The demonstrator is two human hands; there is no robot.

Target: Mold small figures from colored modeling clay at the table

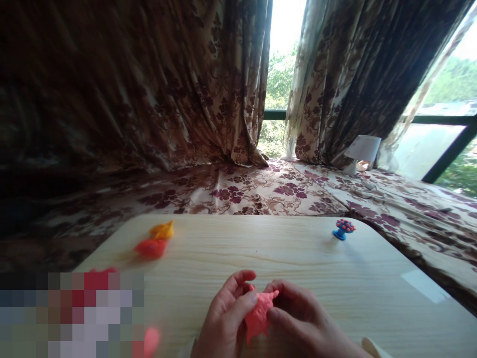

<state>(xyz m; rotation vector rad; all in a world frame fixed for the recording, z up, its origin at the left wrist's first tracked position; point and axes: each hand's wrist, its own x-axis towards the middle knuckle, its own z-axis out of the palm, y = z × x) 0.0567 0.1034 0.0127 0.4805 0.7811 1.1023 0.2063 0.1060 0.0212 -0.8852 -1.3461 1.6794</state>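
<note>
Between my two hands, low in the middle of the head view, is a lump of coral-pink modelling clay [260, 314] with a rough surface and pulled-out points. My left hand [231, 311] grips its left side, thumb on top and the index finger arched above. My right hand [298, 313] pinches its right edge between thumb and fingers, close to a thin pink tip. Both hands are just above the table, and their undersides are hidden.
The pale wooden table [208, 248] carries orange clay [162, 229] and red clay [151, 248] at left. At right stands a small blue clay piece with pink dots [344, 227]. A pink lump [151, 340] lies beside the blurred-out lower left. Beyond are flowered fabric [257, 191] and a white lamp [363, 148].
</note>
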